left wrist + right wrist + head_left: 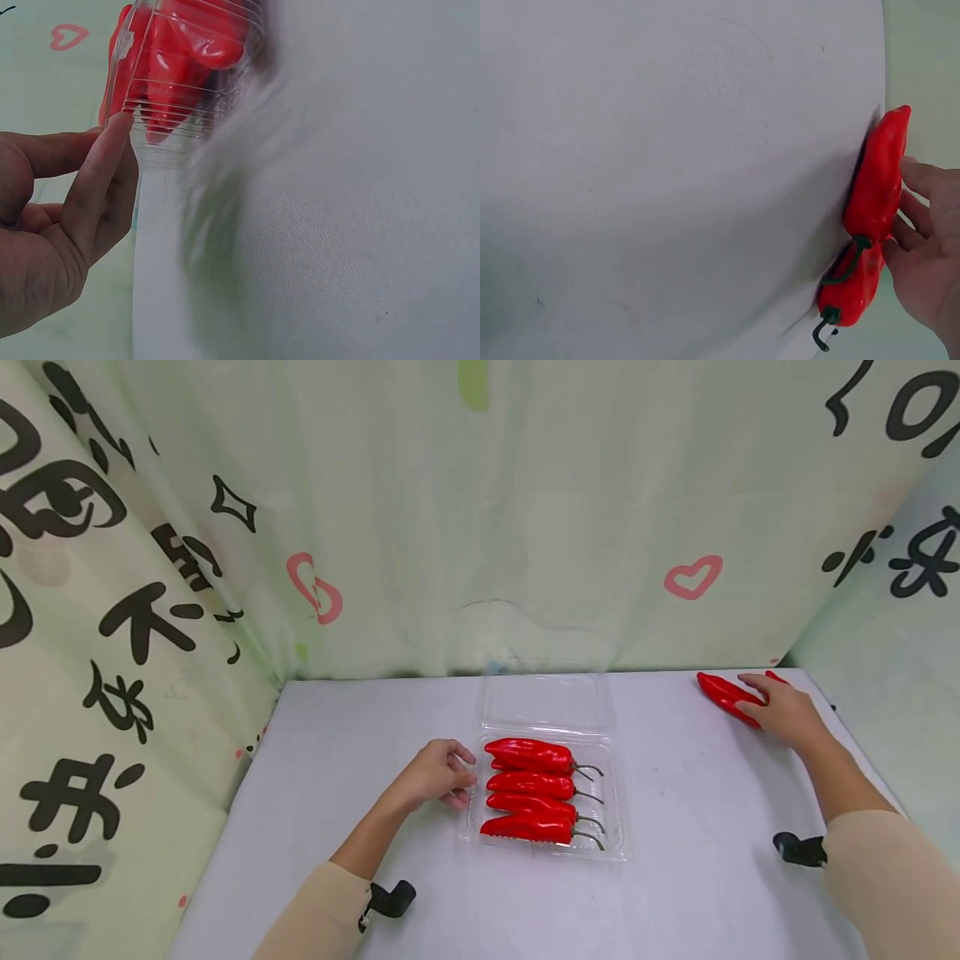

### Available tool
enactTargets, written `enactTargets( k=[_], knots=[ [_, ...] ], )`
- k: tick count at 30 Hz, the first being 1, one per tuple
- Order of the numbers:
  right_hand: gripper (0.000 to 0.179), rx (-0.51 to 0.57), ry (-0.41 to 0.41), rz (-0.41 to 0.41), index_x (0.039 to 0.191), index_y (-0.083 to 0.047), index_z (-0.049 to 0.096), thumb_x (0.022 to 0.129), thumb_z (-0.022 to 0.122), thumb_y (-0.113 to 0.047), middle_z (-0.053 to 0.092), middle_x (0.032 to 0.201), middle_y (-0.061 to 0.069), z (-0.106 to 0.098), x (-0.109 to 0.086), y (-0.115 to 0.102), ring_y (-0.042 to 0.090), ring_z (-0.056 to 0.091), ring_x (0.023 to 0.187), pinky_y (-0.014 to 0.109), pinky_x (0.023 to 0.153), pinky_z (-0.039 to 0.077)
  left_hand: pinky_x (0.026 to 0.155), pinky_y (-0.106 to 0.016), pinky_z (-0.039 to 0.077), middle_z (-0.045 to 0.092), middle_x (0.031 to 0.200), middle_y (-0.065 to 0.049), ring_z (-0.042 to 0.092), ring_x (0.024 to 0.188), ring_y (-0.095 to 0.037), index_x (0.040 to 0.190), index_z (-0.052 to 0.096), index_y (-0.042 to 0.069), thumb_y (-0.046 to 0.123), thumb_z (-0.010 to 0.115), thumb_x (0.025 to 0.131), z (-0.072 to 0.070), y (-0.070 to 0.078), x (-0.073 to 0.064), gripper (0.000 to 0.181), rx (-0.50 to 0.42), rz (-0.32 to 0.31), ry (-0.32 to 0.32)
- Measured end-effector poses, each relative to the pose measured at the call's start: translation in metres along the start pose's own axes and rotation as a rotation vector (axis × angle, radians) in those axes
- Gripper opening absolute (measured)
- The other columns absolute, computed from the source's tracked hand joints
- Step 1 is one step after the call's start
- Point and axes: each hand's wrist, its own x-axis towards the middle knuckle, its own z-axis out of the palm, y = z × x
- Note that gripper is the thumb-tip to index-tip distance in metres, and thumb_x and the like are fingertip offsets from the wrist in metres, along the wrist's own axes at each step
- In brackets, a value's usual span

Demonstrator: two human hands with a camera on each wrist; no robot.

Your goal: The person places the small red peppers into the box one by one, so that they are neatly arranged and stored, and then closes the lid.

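A clear plastic clamshell box (617, 827) lies with its lid (547, 702) folded back. Inside are several long red chili peppers (528, 787), stacked in a row with green stems toward the right. My left hand (438, 774) is at the box's left side; in the left wrist view its thumb and fingertips pinch the rim. At the far right corner of the table, my right hand (783, 710) holds a red chili pepper (726, 695) between thumb and fingers. A second red chili pepper (853, 289) lies right beside it, partly hidden by the hand in the head view.
The white table (360, 718) carries the box near its middle. A pale green curtain (420, 543) with black characters and pink hearts hangs behind the table and along both sides. Black camera mounts (801, 850) sit on both wrists.
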Motion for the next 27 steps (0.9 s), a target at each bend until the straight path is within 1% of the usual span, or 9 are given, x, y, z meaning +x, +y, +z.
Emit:
enactTargets(
  k=[6,13,21,27],
  knots=[
    [0.07,-0.009,-0.017,-0.013,0.159,0.003,0.025,0.101,0.061,-0.011,0.031,0.148,0.042,0.005,0.0,0.0,0.063,0.029,0.13,0.074,0.099,0.047,0.057,-0.03,0.063,0.067,0.088,-0.016,0.069,0.059,-0.02,0.119,0.06,-0.002,0.005,0.072,0.094,0.0,0.001,-0.001,0.028,-0.001,-0.003,0.0],
    [0.075,0.009,-0.012,0.007,0.159,0.004,0.024,0.097,0.066,-0.008,0.03,0.146,0.042,0.01,-0.002,-0.002,0.063,0.029,0.129,0.074,0.096,0.049,0.057,-0.03,0.062,0.067,0.088,-0.016,0.069,0.059,-0.02,0.118,0.06,-0.002,0.005,0.072,0.095,0.0,0.002,-0.001,0.028,-0.003,0.005,0.001],
    [0.077,0.017,-0.016,0.032,0.158,0.006,0.023,0.097,0.067,-0.01,0.029,0.147,0.043,0.012,-0.003,-0.002,0.064,0.028,0.13,0.075,0.099,0.047,0.057,-0.03,0.062,0.066,0.087,-0.016,0.069,0.058,-0.019,0.119,0.06,-0.002,0.005,0.072,0.095,0.0,0.002,-0.002,0.028,-0.006,0.007,-0.002],
    [0.077,0.007,-0.005,0.037,0.156,0.008,0.025,0.095,0.069,-0.011,0.029,0.146,0.044,0.013,-0.003,-0.001,0.064,0.028,0.13,0.075,0.097,0.048,0.057,-0.03,0.062,0.066,0.087,-0.015,0.069,0.059,-0.02,0.119,0.06,-0.002,0.005,0.072,0.095,0.0,0.003,-0.001,0.028,-0.006,0.0,-0.001]
  ],
)
